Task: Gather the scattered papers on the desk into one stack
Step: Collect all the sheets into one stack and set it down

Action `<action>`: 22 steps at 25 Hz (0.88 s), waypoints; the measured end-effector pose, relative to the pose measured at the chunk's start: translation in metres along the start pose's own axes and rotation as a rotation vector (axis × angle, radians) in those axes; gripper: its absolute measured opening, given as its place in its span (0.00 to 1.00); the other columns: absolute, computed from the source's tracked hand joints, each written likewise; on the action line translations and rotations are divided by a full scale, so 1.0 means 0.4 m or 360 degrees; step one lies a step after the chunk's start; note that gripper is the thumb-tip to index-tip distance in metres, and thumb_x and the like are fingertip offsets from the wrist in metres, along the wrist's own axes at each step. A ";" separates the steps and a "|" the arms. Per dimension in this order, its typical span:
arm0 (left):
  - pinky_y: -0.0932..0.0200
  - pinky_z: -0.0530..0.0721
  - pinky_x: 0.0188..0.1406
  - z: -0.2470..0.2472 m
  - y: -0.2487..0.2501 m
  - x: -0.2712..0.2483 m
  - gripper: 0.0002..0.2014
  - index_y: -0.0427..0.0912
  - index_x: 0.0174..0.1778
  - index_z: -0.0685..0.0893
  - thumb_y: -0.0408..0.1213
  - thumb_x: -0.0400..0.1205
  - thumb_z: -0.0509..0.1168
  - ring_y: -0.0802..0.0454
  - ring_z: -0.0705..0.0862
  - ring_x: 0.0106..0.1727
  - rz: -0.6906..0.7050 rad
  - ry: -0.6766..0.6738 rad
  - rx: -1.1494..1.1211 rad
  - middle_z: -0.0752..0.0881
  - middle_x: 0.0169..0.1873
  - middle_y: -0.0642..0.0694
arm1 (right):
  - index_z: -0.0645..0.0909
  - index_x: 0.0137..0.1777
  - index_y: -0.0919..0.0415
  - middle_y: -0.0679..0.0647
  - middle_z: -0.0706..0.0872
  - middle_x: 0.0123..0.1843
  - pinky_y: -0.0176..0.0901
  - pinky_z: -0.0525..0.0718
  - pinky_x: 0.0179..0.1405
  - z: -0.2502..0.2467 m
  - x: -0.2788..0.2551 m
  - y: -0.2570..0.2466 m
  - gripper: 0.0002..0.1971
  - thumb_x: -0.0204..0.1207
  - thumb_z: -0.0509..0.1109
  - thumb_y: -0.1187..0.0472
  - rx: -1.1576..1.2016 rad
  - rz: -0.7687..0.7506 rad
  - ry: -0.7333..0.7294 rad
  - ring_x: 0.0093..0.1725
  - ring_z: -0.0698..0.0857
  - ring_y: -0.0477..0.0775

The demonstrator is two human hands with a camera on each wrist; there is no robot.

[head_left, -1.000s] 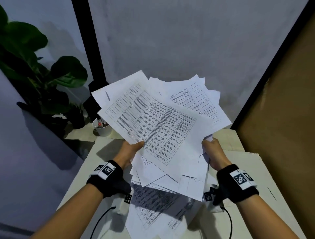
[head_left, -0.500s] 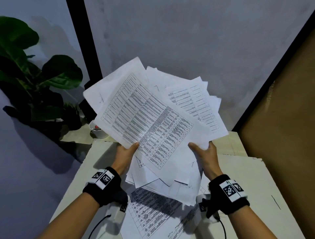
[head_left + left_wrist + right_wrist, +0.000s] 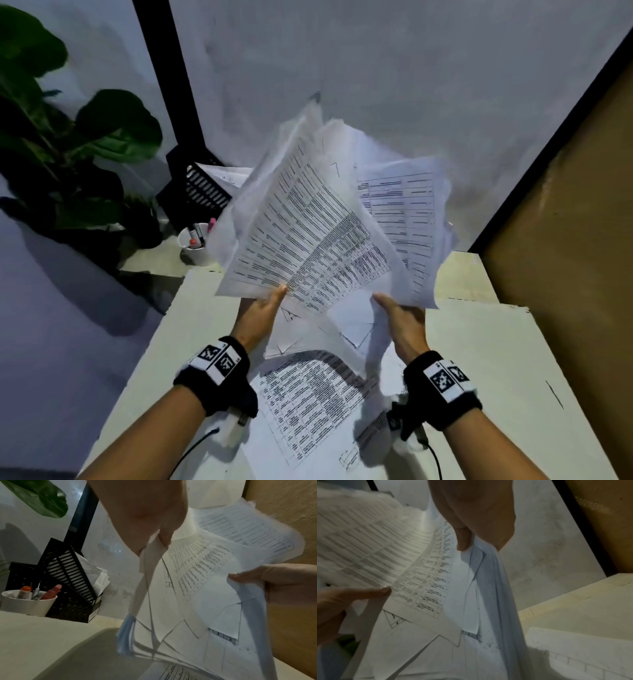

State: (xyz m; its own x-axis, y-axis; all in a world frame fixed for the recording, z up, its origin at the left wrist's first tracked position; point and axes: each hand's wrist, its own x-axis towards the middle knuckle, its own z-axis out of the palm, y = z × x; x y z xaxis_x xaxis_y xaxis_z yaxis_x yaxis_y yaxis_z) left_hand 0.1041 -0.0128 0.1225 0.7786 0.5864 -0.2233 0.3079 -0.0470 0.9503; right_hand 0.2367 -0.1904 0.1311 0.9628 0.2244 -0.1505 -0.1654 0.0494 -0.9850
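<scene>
A loose bundle of printed papers (image 3: 318, 226) stands nearly upright in the air above the desk (image 3: 496, 363), fanned out and blurred. My left hand (image 3: 265, 305) pinches its lower left edge between thumb and fingers; the left hand (image 3: 154, 543) shows the same pinch close up. My right hand (image 3: 397, 308) grips the lower right edge, and the right hand (image 3: 479, 545) has the sheets pinched between thumb and fingers. More printed sheets (image 3: 308, 397) lie flat on the desk under my wrists.
A black mesh file holder (image 3: 202, 192) with papers in it and a white cup of pens (image 3: 197, 241) stand at the desk's back left. A leafy plant (image 3: 68, 144) is further left. A brown board (image 3: 565, 240) walls the right side.
Both hands have tipped the bundle up from a slanted spread to nearly upright, drawing closer together. The file holder has come into view behind it.
</scene>
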 end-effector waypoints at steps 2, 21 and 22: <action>0.56 0.78 0.61 0.002 -0.012 0.008 0.20 0.48 0.45 0.89 0.57 0.80 0.57 0.49 0.86 0.51 0.0015 0.0156 -0.0058 0.90 0.47 0.40 | 0.77 0.50 0.57 0.46 0.84 0.41 0.41 0.77 0.50 -0.006 -0.011 -0.007 0.11 0.72 0.72 0.71 0.0028 -0.0023 -0.0038 0.40 0.81 0.43; 0.71 0.66 0.17 -0.001 -0.079 -0.031 0.29 0.46 0.10 0.62 0.49 0.69 0.72 0.62 0.58 0.07 -0.0247 0.0188 -0.0147 0.61 0.02 0.54 | 0.85 0.52 0.60 0.51 0.92 0.44 0.49 0.85 0.52 -0.085 0.020 0.102 0.42 0.34 0.88 0.43 0.0224 0.0089 -0.0413 0.47 0.89 0.55; 0.71 0.67 0.18 -0.002 -0.078 -0.028 0.30 0.46 0.09 0.62 0.39 0.74 0.71 0.62 0.60 0.07 -0.0212 0.0203 -0.0169 0.62 0.02 0.54 | 0.85 0.51 0.59 0.51 0.92 0.43 0.49 0.84 0.51 -0.088 0.023 0.093 0.40 0.35 0.87 0.43 0.0260 0.0074 -0.0436 0.47 0.88 0.55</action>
State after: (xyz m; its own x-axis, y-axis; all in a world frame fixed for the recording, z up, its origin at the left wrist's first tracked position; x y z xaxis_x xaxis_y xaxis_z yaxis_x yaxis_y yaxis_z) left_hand 0.0854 -0.0174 0.0956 0.6573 0.6796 -0.3257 0.3391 0.1192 0.9332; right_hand 0.2471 -0.2209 0.0900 0.8637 0.4827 -0.1448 -0.2616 0.1837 -0.9475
